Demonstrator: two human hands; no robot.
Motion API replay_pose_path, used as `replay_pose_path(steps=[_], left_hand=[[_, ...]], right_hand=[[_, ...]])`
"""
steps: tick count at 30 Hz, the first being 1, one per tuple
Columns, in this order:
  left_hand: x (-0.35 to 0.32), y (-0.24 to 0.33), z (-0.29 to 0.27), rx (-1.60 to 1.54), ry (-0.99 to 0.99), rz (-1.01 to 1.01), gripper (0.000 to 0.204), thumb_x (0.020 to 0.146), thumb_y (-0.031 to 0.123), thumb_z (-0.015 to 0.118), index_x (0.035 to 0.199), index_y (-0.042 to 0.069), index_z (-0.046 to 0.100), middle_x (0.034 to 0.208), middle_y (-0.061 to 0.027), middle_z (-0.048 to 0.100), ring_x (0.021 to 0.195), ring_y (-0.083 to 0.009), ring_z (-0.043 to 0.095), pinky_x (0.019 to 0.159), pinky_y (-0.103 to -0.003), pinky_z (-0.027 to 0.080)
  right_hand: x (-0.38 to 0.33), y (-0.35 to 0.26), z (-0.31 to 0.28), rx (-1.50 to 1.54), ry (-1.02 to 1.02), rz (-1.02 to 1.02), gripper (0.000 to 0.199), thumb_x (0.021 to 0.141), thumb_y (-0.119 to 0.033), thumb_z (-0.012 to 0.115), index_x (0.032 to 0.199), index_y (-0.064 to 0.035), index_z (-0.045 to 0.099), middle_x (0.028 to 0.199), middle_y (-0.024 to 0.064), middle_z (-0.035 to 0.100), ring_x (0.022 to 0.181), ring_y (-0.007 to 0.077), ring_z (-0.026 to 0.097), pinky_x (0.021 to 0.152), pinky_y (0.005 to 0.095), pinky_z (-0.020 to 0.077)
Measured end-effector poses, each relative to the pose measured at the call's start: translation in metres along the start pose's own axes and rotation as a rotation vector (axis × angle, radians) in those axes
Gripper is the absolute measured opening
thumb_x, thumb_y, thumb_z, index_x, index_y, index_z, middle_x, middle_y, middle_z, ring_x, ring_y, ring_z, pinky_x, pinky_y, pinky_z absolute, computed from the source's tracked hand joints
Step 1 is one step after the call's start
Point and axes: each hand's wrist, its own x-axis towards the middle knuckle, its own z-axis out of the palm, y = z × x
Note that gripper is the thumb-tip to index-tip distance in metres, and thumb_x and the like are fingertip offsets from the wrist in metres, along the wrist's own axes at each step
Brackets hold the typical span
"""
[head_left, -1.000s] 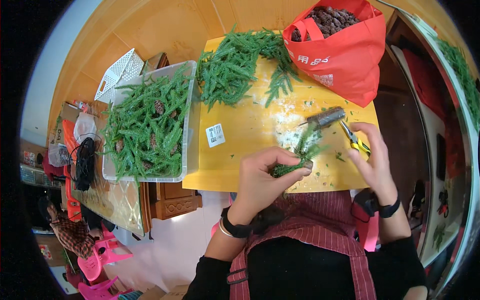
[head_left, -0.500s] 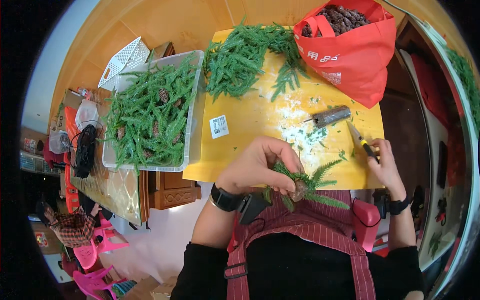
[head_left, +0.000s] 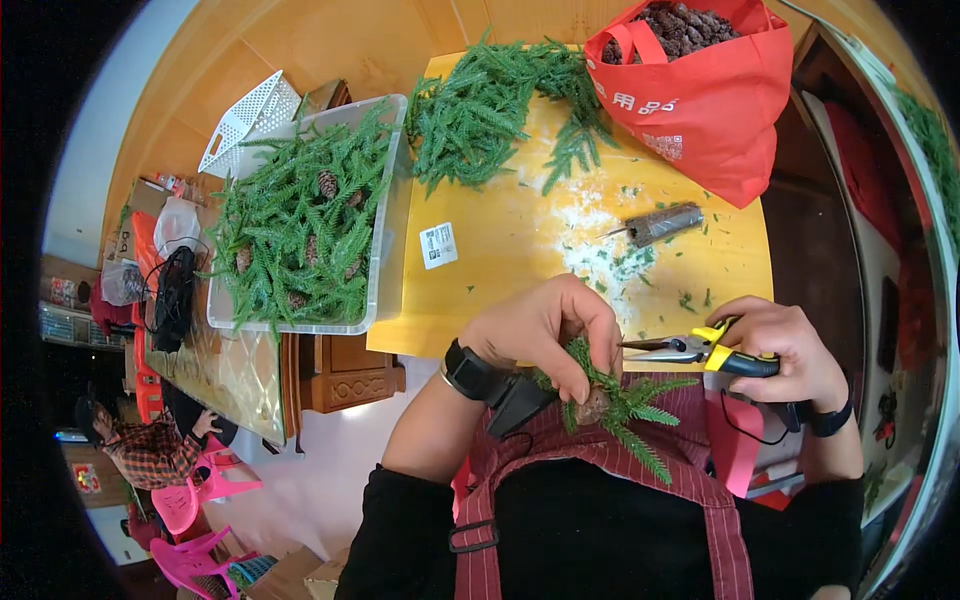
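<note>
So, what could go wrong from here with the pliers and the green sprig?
The long-nose pliers in the right hand point toward the fingers of the left hand; a slip might pinch or scratch them.
The green sprig and brown cone are held past the yellow tabletop, over the apron, so they could drop.
The open red bag is piled with pine cones; a bump could spill some.

Needle-nose pliers point(head_left: 716, 356), one pair: grey metal nose, yellow-and-black handles; gripped in the right hand point(head_left: 790, 348), right of centre in the lower half of the frame, nearly level, nose pointing left; contact at the tips cannot be told. Green sprig point(head_left: 640, 400), one: needled fronds fanned right and downward, lower centre, pinched in the left hand point(head_left: 552, 325). Brown cone point(head_left: 592, 406), one: rounded, set among the fronds.
</note>
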Motion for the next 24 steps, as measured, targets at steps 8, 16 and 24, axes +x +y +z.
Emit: replay_pose_path(steps=[8, 16, 24], left_hand=[[-0.003, 0.006, 0.009, -0.060, 0.147, -0.193, 0.030, 0.050, 0.002, 0.083, 0.068, 0.000, 0.059, 0.076, -0.0144, 0.062, 0.069, -0.0201, 0.059, 0.061, -0.027, 0.044], [-0.004, 0.011, 0.012, -0.083, 0.159, -0.255, 0.029, 0.051, 0.002, 0.082, 0.068, -0.001, 0.059, 0.075, -0.0151, 0.061, 0.067, -0.0201, 0.059, 0.059, -0.027, 0.044], [-0.007, 0.024, 0.019, -0.004, 0.242, -0.142, 0.020, 0.064, -0.009, 0.070, 0.080, -0.002, 0.059, 0.083, -0.0131, 0.063, 0.060, -0.0119, 0.061, 0.050, -0.020, 0.050]], right_hand=[[0.010, -0.002, -0.002, -0.026, -0.060, -0.153, 0.021, 0.062, -0.017, 0.072, 0.063, -0.0033, 0.056, 0.076, 0.0100, 0.063, 0.086, 0.0343, 0.059, 0.072, 0.0369, 0.0480], [0.009, -0.001, 0.000, -0.030, -0.034, -0.144, 0.021, 0.062, -0.015, 0.073, 0.060, -0.0039, 0.055, 0.070, 0.0070, 0.062, 0.079, 0.0316, 0.059, 0.068, 0.0355, 0.0484], [-0.001, 0.005, 0.006, -0.110, 0.068, -0.134, 0.023, 0.061, -0.015, 0.072, 0.058, -0.0045, 0.051, 0.062, 0.0051, 0.055, 0.073, 0.0319, 0.060, 0.061, 0.0349, 0.0483]])
